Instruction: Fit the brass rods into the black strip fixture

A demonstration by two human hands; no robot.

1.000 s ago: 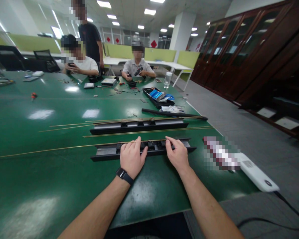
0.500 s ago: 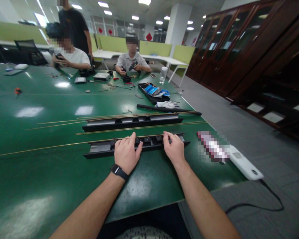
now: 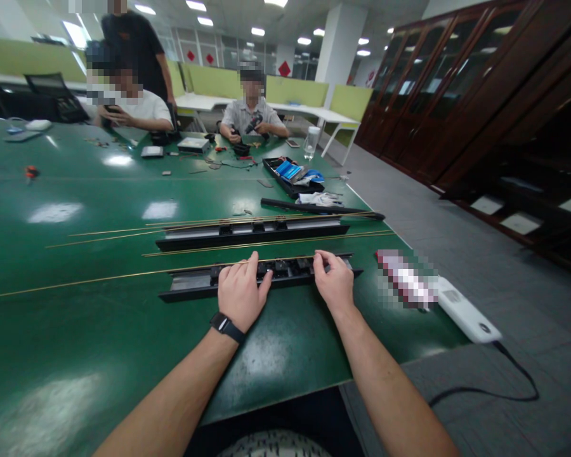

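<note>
A black channel-shaped rail (image 3: 188,293) with a silvery inside lies lengthwise in front of me, several small black blocks (image 3: 280,269) set in it. Over its top runs a thin brass-coloured rod (image 3: 109,277), which sticks out far to the left. My left hand (image 3: 240,285) is laid across the middle of the rail, fingers over the far side and thumb on the near side, closed around it. At the rail's right end, my right hand (image 3: 332,279) is closed in a pinch at the rod; the exact contact is partly hidden by the fingers.
Behind lies a second black rail (image 3: 252,237) with more thin rods (image 3: 266,244) beside it. Further back are a black bar (image 3: 314,207), white gloves (image 3: 321,199) and a black tray (image 3: 292,187). A white device (image 3: 469,311) with a cable is right. Several people are across the table.
My right hand has shifted very slightly to the right along the rod. My left hand stays in place on the rail.
</note>
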